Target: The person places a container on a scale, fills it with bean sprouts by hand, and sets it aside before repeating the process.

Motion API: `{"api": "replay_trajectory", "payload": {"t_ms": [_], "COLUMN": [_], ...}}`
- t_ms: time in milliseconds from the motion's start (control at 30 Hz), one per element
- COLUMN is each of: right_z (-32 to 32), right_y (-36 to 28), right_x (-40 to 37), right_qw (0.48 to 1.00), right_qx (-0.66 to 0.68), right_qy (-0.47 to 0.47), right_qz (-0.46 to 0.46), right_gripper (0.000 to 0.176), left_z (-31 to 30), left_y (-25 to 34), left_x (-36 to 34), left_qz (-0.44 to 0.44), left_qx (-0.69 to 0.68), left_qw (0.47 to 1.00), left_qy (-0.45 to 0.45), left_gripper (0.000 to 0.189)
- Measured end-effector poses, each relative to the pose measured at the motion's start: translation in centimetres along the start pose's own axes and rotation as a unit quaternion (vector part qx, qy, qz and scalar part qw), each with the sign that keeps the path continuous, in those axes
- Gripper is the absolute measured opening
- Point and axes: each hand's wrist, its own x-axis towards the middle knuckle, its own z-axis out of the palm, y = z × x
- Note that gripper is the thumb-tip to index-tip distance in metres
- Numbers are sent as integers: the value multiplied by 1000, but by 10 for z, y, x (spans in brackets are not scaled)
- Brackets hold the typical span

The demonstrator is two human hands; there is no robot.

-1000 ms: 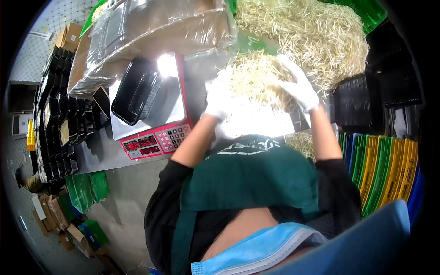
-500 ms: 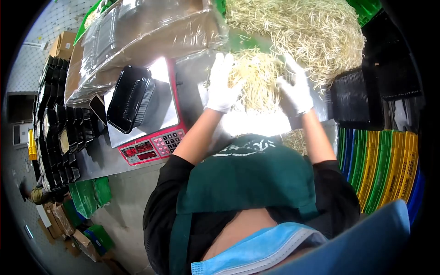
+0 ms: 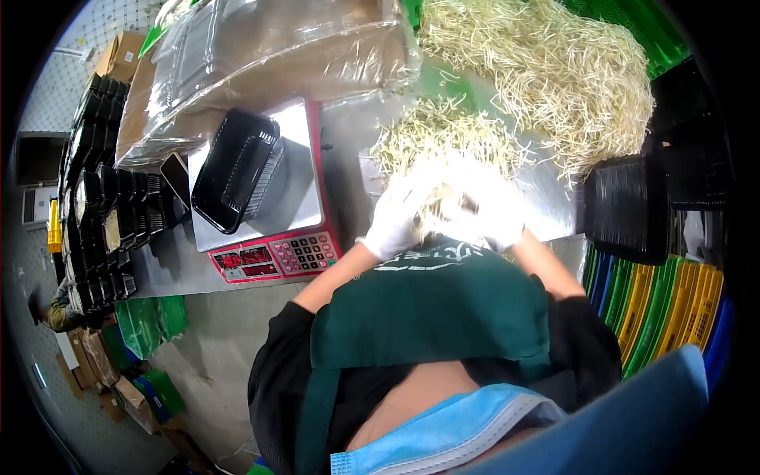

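Both my hands wear white gloves and are close together at the table's front edge, near the green apron. My left hand (image 3: 398,212) and my right hand (image 3: 497,207) are at the near side of a small pile of pale sprouts (image 3: 447,138), with some sprouts between them. Glare and motion blur hide the fingers of both. Beyond, a large heap of sprouts (image 3: 570,79) lies at the back right. To the left, a black plastic tray (image 3: 236,170) rests tilted on the red and silver scale (image 3: 317,207).
Stacked black trays (image 3: 103,198) line the left end of the table. A plastic-covered box (image 3: 277,59) lies behind the scale. More black trays (image 3: 625,207) stand at the right, above green and yellow crates (image 3: 657,309). A person (image 3: 59,315) is partly visible at far left.
Both hands have moved toward my body and closer together, from the sides of the small pile to its near side. The pile looks more spread out. The camera view has shifted slightly.
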Motion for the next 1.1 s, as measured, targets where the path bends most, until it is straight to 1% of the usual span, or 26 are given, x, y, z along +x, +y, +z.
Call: {"api": "replay_trajectory", "payload": {"t_ms": [33,67,133,200,267,300,333,367,400,433,467,500,533,567,600,633,700,767,800,833,867,900,967,1000,1033,1100], "right_z": [2,15,24,15,13,10,5,0,4,1,0,-1,0,-8,-4,9,28,45,50,51,44,36,-7,-17,-25,6], "right_y": [-14,-9,-1,12,18,23,29,35,52,51,50,48,45,44,63,87,91,56,41,10,5,3,-4,-10,-5,54], "right_x": [-13,-23,-27,10,40,48,56,63,61,58,55,50,42,32,24,13,8,29,34,36,37,41,53,55,57,54], "right_qw": [998,996,989,996,987,987,976,901,904,904,884,861,894,924,931,933,918,938,966,965,969,966,909,905,901,950], "right_qx": [-19,-77,-134,-56,-117,-117,118,344,381,380,431,480,403,288,230,172,203,12,27,15,89,164,334,382,392,280], "right_qy": [-49,-47,-49,72,79,79,64,45,86,87,66,45,87,118,160,200,201,86,69,96,99,100,-4,68,45,18], "right_qz": [15,-13,-42,8,74,74,172,259,175,173,167,163,174,222,232,244,275,334,249,243,208,172,251,172,180,135], "right_gripper": [60,64,67,67,60,60,58,56,53,53,55,57,63,71,71,71,71,67,62,52,49,46,47,55,64,74], "left_z": [-7,-7,-1,34,51,49,45,40,32,26,14,8,2,-5,1,1,5,18,50,67,27,16,4,-2,-3,-4], "left_y": [7,9,10,-27,-47,-46,-40,-31,-20,-10,-4,-2,-2,-3,-21,-29,-35,-21,-36,-45,28,43,52,39,27,13], "left_x": [-4,-2,4,20,45,60,72,77,82,83,80,69,58,52,41,43,38,49,54,57,66,67,61,47,35,21], "left_qz": [-33,-37,-51,-69,-87,-139,-184,-182,-202,-221,-254,-254,-340,-410,-353,-350,-464,-478,-478,-476,-453,-450,-405,-344,-345,-328], "left_qx": [52,50,230,212,194,5,-185,-185,-270,-353,-268,-268,-427,-569,-556,-556,-549,-528,-558,-585,-592,-593,-612,-632,-632,-492], "left_qw": [997,997,971,973,974,985,958,958,931,897,924,925,833,708,749,750,691,700,671,637,655,655,662,692,692,800], "left_qy": [-40,-38,40,58,76,101,122,123,138,151,95,95,91,84,78,81,75,46,104,160,127,128,155,57,57,-100], "left_gripper": [56,56,58,56,55,54,53,53,51,49,54,54,65,77,84,84,78,73,55,41,68,68,54,62,62,57]}}
